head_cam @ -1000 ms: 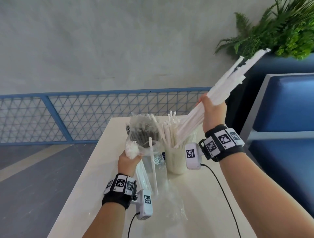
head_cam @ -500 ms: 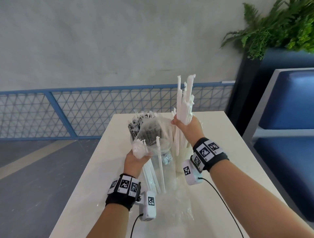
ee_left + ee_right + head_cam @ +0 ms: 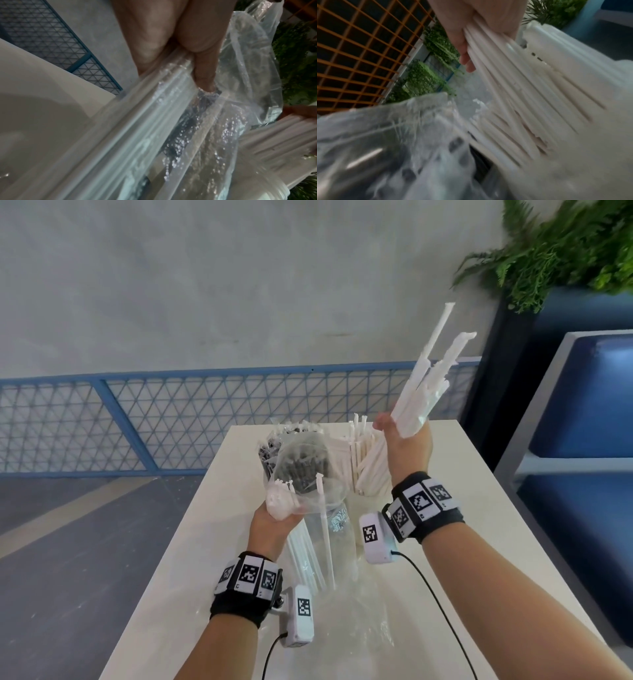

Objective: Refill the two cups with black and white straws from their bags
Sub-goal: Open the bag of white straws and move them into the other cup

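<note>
Two hands are busy over the white table. The right hand has its fingers curled tight around a thick bundle of white straws. The bundle leans up and to the right, while its lower ends point down toward the cup of white straws at the far side of the table. I cannot tell if these lower ends already sit inside the cup or only lean against the straws there, because the hand covers that place.

The left hand holds a clear plastic bag upright by its neck, fingers closed around the gathered plastic and the few white straws that remain in it. One straw stands loose inside the bag. The bottom of the bag spreads on the table near the person. Behind the bag stands the cup of black straws, seen partly through the plastic and looking quite full.

I judge that the white refill is the step in hand: one handful is out of the bag and on its way into the white cup. The next move asks to bring the bundle more upright, guide the lower ends into the cup among the straws already there, and then loosen the fingers slowly so that nothing slides out over the rim. After that, the remaining straws in the bag need the same trip.
</note>
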